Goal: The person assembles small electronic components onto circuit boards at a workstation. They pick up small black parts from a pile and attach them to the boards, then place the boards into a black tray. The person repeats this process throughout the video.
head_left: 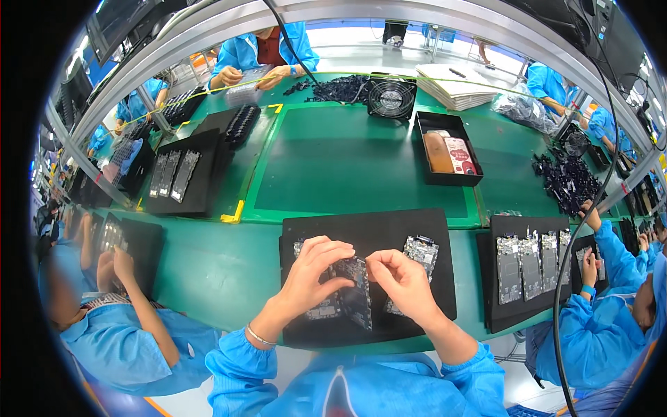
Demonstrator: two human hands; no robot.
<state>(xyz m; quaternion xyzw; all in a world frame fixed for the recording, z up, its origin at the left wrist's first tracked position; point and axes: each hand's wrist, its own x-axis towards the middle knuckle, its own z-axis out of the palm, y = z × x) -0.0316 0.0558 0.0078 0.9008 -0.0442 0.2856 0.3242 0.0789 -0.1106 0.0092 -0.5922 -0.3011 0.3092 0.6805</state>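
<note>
A dark circuit board (357, 300) is held upright and tilted above a black mat (368, 221). My left hand (314, 272) grips its upper left side, with the thumb in front and the fingers curled over the top. At the upper right corner of that board, the thumb and forefinger of my right hand (405, 283) are pinched together; any small part between them is too small to make out. Another circuit board (324, 307) lies on the mat, partly covered by my left hand. To the right, one more board (422, 251) lies partly under my right hand.
Beyond the mat, a black box (450, 175) holds a tan piece and a red-and-white one. A fan (391, 97) stands behind it, near piled dark parts (340, 89). Boards on a mat (492, 320) lie at right; a black cable (558, 313) hangs there. Co-workers sit on both sides and opposite.
</note>
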